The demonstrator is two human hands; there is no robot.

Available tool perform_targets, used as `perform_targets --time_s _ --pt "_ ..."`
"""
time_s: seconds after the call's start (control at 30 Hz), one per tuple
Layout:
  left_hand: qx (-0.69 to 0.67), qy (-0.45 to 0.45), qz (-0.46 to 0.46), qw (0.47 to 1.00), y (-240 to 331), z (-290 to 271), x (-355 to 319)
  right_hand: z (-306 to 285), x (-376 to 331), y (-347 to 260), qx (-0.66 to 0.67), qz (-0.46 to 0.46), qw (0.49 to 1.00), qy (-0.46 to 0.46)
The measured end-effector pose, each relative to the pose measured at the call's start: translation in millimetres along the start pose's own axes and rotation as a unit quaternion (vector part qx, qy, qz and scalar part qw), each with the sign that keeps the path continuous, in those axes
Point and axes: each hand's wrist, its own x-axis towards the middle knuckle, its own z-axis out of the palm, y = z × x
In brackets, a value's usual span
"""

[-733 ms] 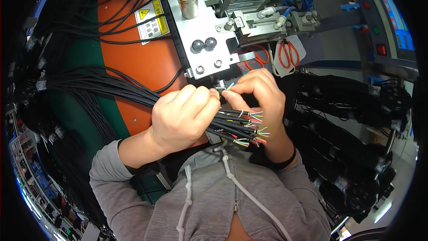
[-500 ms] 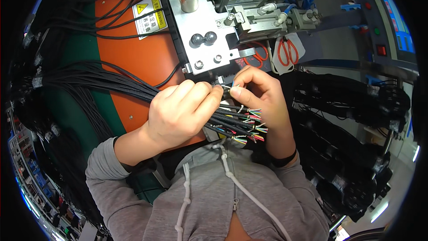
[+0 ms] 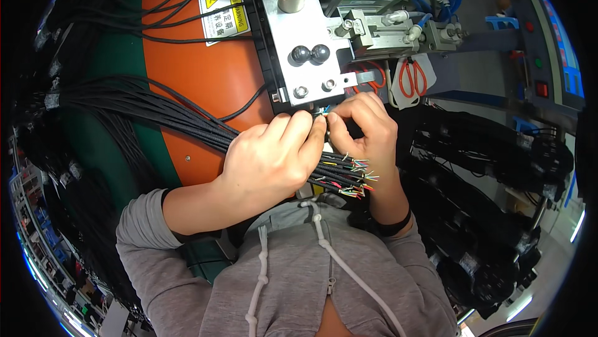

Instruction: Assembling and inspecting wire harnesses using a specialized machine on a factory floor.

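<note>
Fine wires (image 3: 322, 111), blue and white, at the fingertips of two bare hands.
Left hand (image 3: 274, 153): thumb and forefinger pinched on the wires. Right hand (image 3: 366, 128): fingertips just beside them; grip cannot be told. Black cables (image 3: 168, 113): bundle passing beneath left hand, multicoloured stripped ends (image 3: 361, 166) to its right. Beyond: metal fixture plate (image 3: 299, 32).

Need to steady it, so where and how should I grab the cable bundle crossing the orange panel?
Take the cable bundle where it crosses the orange panel, probably from above: there it's uncovered and closely packed, while its right ends splay into fine coloured wires.
</note>
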Motion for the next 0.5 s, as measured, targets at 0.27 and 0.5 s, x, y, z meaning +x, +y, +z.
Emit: perform_targets --time_s 0.27,0.5 --pt "0.018 0.021 0.015 1.000 -4.6 4.1 3.7 17.6 -6.3 11.6 0.056 0.008 0.995 0.082" --pt "0.005 0.070 0.023 0.997 -11.6 9.5 4.8 22.0 -11.3 15.3 0.269 0.241 0.932 0.033"
